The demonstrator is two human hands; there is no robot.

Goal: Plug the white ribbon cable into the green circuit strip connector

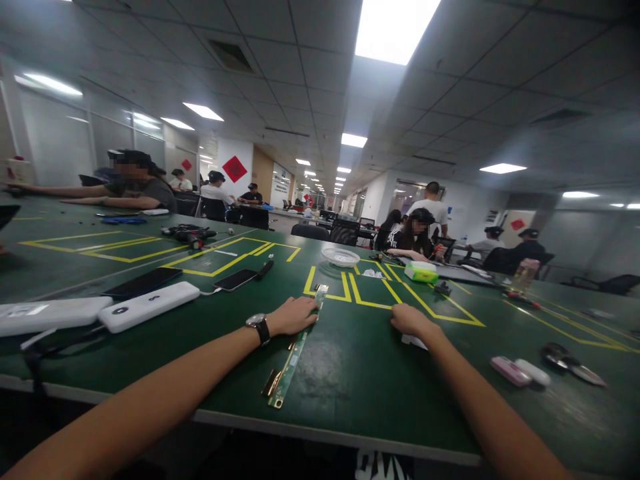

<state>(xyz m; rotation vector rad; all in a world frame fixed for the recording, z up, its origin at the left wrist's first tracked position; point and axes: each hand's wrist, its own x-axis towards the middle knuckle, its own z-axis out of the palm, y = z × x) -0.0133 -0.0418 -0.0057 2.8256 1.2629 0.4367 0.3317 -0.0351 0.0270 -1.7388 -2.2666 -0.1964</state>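
A long, narrow green circuit board (293,363) with gold-brown flex tabs along its left side lies slantwise on the table. My left hand (295,315), with a watch (258,327) on its wrist, rests across the upper half of the board, fingers bent over it and covering that part. Farther right, my right hand (413,320) is closed with its knuckles up, low over the tabletop. Whatever its fingers hold, if anything, is hidden. Just beneath that hand shows part of a flat white piece (414,341), whose kind I cannot tell.
Yellow tape outlines mark the green table (350,393). A white basket (340,257) and a green-and-white pack (421,271) stand beyond my hands. Left lie a white power bank (150,307) and a phone (236,280); right, a pink case (510,371). Other people sit farther off.
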